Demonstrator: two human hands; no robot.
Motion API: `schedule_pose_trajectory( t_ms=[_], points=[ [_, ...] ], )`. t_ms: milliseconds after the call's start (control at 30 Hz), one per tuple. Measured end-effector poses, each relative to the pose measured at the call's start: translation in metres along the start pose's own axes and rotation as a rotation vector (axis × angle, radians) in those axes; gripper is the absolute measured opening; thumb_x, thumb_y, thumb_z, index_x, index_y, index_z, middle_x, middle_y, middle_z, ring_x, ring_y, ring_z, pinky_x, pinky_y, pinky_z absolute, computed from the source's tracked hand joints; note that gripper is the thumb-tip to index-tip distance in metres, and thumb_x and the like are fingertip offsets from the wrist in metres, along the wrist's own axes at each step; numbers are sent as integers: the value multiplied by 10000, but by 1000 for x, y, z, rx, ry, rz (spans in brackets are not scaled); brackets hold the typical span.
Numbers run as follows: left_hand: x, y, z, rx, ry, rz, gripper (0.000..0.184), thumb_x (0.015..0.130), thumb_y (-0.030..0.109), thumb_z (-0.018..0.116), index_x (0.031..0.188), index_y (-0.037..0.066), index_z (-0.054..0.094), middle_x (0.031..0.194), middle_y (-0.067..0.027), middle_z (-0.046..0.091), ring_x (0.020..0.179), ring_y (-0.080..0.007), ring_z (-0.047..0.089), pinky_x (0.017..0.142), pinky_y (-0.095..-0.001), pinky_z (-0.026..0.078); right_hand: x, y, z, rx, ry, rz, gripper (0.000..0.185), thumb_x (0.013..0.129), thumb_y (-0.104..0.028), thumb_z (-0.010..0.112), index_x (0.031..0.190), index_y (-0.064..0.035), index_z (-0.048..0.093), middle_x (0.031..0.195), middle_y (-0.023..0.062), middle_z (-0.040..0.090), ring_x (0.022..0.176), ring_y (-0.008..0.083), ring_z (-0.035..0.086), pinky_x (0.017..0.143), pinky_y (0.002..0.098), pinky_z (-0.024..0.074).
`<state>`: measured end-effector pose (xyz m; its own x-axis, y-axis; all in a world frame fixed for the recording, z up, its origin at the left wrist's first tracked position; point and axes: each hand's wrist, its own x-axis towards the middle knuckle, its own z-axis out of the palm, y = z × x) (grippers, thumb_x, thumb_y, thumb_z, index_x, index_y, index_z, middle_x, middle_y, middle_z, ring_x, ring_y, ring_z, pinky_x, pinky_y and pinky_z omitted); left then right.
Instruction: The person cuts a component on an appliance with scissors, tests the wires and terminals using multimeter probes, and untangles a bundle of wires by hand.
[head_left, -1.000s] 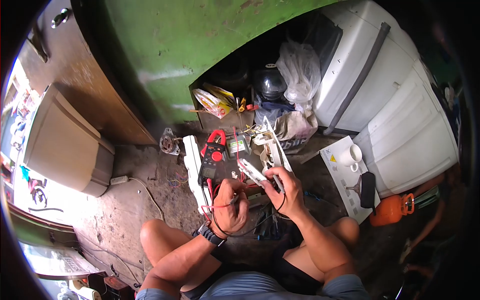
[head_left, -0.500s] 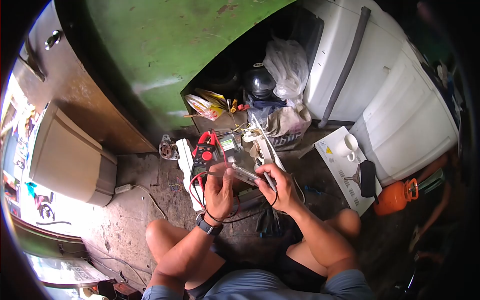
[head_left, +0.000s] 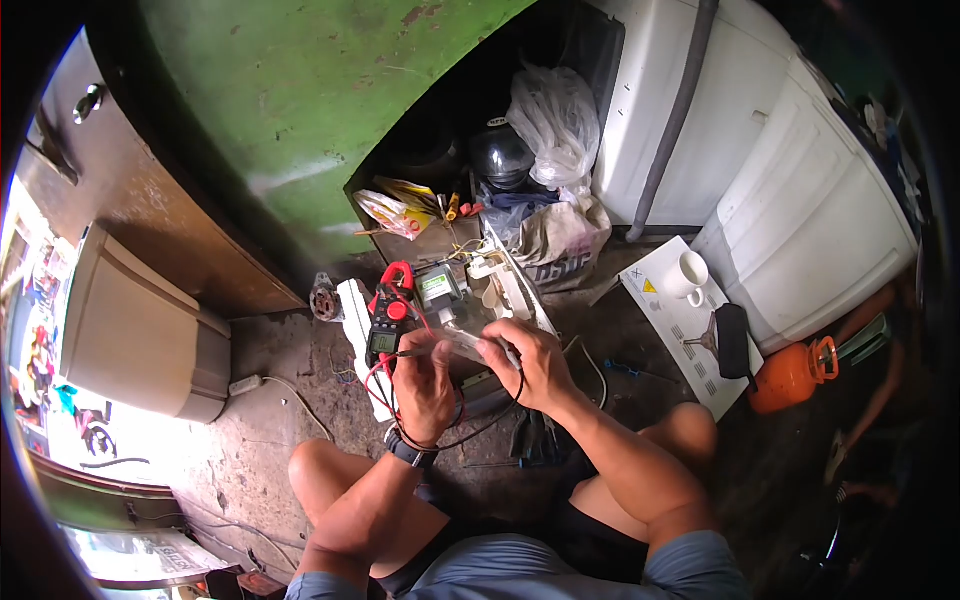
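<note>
A red and black clamp meter (head_left: 386,315) rests on the white edge of an opened appliance (head_left: 355,305), its display lit. Red and black leads run from it toward my hands. My left hand (head_left: 425,392) pinches a test probe (head_left: 412,353) beside a small clear plastic part (head_left: 463,342). My right hand (head_left: 532,366) grips another test probe (head_left: 512,356), its dark cable looping below, with thumb and fingers at the clear part's right end. Both probe tips are hard to make out. Behind the hands, a grey box with a green-and-white label (head_left: 437,287) sits in the appliance.
A white panel (head_left: 650,320) on the right bears a white mug (head_left: 688,276) and a black-headed tool (head_left: 733,345). An orange gas canister (head_left: 795,375) lies beyond it. Bags (head_left: 560,130) and a black helmet (head_left: 500,158) fill the recess ahead. A blue screwdriver (head_left: 625,368) lies on the floor.
The view has shifted slightly, so the surroundings sit further left and up. Both hands keep their grip around the clear part, and the right hand has tilted a little closer to the left.
</note>
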<state>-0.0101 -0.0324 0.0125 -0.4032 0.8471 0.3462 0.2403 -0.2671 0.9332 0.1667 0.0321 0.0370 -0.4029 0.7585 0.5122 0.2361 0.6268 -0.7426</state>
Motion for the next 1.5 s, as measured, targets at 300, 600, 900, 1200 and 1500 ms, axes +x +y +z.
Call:
schedule_pose_trajectory(
  t_ms=[300,600,900,1200,1500],
  points=[
    [7,-8,3,4,38,110,102,1066,83,702,1062,0,643,1009,-87,652,952,-195,617,857,-336,506,-2,4,21,-187,185,-125,163,940,-127,787,980,-98,631,857,93,612,754,342,637,713,460,480],
    [2,-10,3,155,22,234,156,930,-110,653,1051,-11,646,1055,-160,630,982,-322,629,862,-418,520,-4,1,20,-323,172,-240,192,858,-28,792,954,-77,633,831,106,548,739,354,586,688,477,462],
    [-3,4,6,-42,-11,73,90,1044,-67,608,1103,-20,658,1035,-96,702,929,-188,663,828,-327,541,-6,3,21,-274,179,-191,175,890,-62,792,959,-79,633,840,112,577,752,359,614,697,467,478],
    [2,1,5,-305,1,-50,102,1118,86,649,1170,2,673,1099,-75,749,1017,-131,676,937,-286,530,9,7,-16,166,-172,67,210,1057,-222,722,1105,-24,671,919,133,735,785,270,722,713,393,543],
    [3,-7,13,-255,14,-33,78,1068,30,684,1127,17,734,1126,-62,750,1035,-186,692,942,-334,548,2,6,3,-37,126,-63,139,958,-41,740,1057,-42,644,914,168,672,851,411,693,721,475,539]
  ],
)
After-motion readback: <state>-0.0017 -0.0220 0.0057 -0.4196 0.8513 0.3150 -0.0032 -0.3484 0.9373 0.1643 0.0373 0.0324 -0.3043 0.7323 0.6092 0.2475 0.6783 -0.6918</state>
